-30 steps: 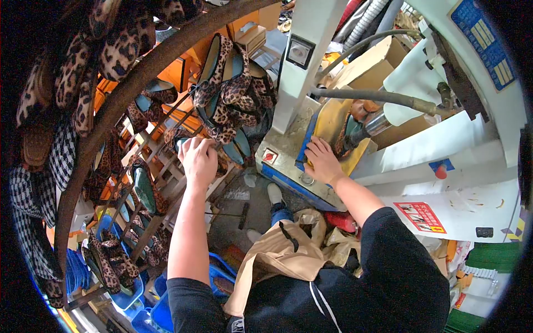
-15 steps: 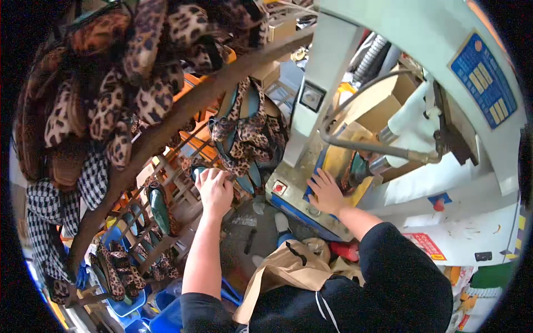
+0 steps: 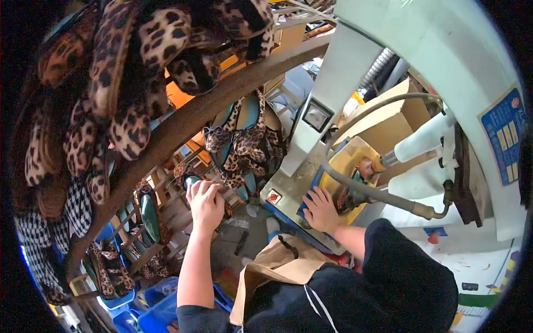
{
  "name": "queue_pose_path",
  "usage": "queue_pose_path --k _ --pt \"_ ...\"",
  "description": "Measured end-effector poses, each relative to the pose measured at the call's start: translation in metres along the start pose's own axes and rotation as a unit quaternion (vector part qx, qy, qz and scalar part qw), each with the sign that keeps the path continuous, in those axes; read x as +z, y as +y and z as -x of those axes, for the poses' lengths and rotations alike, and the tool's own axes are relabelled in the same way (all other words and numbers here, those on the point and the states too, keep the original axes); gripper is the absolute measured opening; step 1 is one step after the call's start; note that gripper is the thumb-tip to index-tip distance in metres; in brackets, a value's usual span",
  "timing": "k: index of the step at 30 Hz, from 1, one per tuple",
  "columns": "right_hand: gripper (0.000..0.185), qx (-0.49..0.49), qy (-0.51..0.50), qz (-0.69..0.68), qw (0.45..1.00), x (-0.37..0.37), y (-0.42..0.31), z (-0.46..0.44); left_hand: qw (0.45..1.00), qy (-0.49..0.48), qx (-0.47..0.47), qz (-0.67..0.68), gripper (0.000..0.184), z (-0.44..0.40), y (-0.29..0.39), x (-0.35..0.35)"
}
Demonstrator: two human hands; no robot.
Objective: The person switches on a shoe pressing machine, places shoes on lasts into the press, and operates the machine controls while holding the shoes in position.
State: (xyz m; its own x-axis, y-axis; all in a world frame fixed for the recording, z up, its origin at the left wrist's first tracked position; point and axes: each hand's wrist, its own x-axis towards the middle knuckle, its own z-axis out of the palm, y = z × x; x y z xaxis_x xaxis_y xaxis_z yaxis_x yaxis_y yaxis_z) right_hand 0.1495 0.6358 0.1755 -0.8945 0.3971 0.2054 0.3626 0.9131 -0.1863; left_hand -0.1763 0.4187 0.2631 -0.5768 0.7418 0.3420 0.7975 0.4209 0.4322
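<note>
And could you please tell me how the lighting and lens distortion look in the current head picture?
Head view: wide-angle distortion, with black corners and the brown rail appearing bowed; head view: upper-left leopard-print shoes partly in deep shadow, pale machine frame much brighter; head view: left hand and right hand well lit.

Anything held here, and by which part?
The left hand seems to grip a leopard-print shoe by its near end, toe or heel unclear. The right hand rests against the machine base, no hold visible.
</note>
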Motion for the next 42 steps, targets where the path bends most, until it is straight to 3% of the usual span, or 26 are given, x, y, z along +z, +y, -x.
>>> queue_pose_path --k 12,13,16,17,18,19,21,22,23,24,25,26,27,28,29,30,32,34,36,38,39,42 --pt "0.049 0.02 0.001 -0.002 1.0 0.001 -0.005 0.002 0.999 0.035 0.041 -0.009 0.018 0.004 -0.014 0.012" --pt "0.041 0.009 0.05 0.015 0.999 0.003 -0.01 -0.001 0.998 0.033 0.044 -0.01 0.018 0.004 -0.014 0.012" --pt "0.027 0.032 0.0 0.075 0.997 0.018 -0.05 -0.014 0.998 0.033 0.044 -0.017 0.019 0.003 -0.012 0.012" --pt "0.02 0.069 -0.057 -0.035 0.995 0.01 -0.08 -0.028 0.999 0.026 0.042 -0.015 0.019 0.003 -0.011 0.01" --pt "0.018 0.0 0.071 -0.067 0.995 0.034 -0.096 -0.03 0.999 0.024 0.038 -0.015 0.018 0.001 -0.01 0.008" --pt "0.028 0.127 -0.127 -0.081 0.981 0.046 -0.113 -0.038 0.997 0.045 0.058 -0.034 0.017 0.002 -0.012 0.01" --pt "0.035 0.299 -0.173 -0.168 0.923 0.173 -0.09 -0.025 0.998 -0.033 0.035 -0.045 0.019 0.002 -0.009 0.0" --pt "0.05 0.323 -0.228 -0.205 0.895 0.166 -0.089 -0.037 0.997 -0.035 0.036 -0.063 0.019 0.002 -0.01 -0.001" --pt "0.044 0.352 -0.246 -0.236 0.872 0.183 -0.08 -0.038 0.997 -0.045 0.035 -0.061 0.02 0.003 -0.01 -0.003" --pt "0.038 0.143 -0.301 -0.126 0.935 0.293 -0.028 -0.012 0.997 -0.048 0.027 -0.059 0.02 0.002 -0.008 -0.004" --pt "0.034 0.173 -0.196 -0.003 0.965 0.292 -0.046 -0.015 0.997 -0.039 0.024 -0.057 0.018 0.003 -0.008 -0.001" --pt "0.033 0.24 -0.146 -0.072 0.957 0.344 -0.023 -0.009 0.997 -0.005 0.043 -0.056 0.019 0.004 -0.013 0.005" --pt "0.034 0.171 -0.23 -0.042 0.957 0.333 -0.022 -0.023 0.998 -0.025 0.032 -0.051 0.019 0.004 -0.013 0.004" --pt "0.042 0.173 0.061 -0.176 0.967 0.396 -0.005 -0.01 0.998 -0.018 0.038 -0.053 0.019 0.005 -0.011 0.001" --pt "0.045 0.244 -0.134 -0.209 0.937 0.39 0.0 -0.028 0.998 -0.002 0.039 -0.051 0.017 0.007 -0.01 0.0" --pt "0.034 0.096 -0.167 -0.052 0.98 0.454 0.035 -0.028 0.998 0.013 0.043 -0.047 0.016 0.008 -0.009 0.001" --pt "0.038 0.351 -0.18 -0.149 0.907 0.385 -0.01 -0.05 0.999 -0.012 0.03 -0.044 0.018 0.007 -0.007 -0.001" --pt "0.03 0.456 -0.101 -0.19 0.864 0.335 -0.036 -0.065 0.998 -0.018 0.029 -0.043 0.017 0.006 -0.008 0.0" --pt "0.028 0.5 -0.103 -0.183 0.84 0.293 -0.046 -0.084 0.998 -0.016 0.029 -0.049 0.017 0.006 -0.009 0.001" --pt "0.031 0.489 -0.186 -0.13 0.843 0.256 -0.052 -0.099 0.998 -0.022 0.027 -0.05 0.017 0.006 -0.011 0.004" --pt "0.03 0.288 -0.267 0.039 0.919 0.337 -0.011 -0.085 0.998 -0.026 0.026 -0.051 0.017 0.004 -0.011 0.004" --pt "0.029 0.341 -0.369 0.035 0.864 0.298 -0.024 -0.11 0.998 -0.015 0.032 -0.052 0.016 0.005 -0.011 0.005"
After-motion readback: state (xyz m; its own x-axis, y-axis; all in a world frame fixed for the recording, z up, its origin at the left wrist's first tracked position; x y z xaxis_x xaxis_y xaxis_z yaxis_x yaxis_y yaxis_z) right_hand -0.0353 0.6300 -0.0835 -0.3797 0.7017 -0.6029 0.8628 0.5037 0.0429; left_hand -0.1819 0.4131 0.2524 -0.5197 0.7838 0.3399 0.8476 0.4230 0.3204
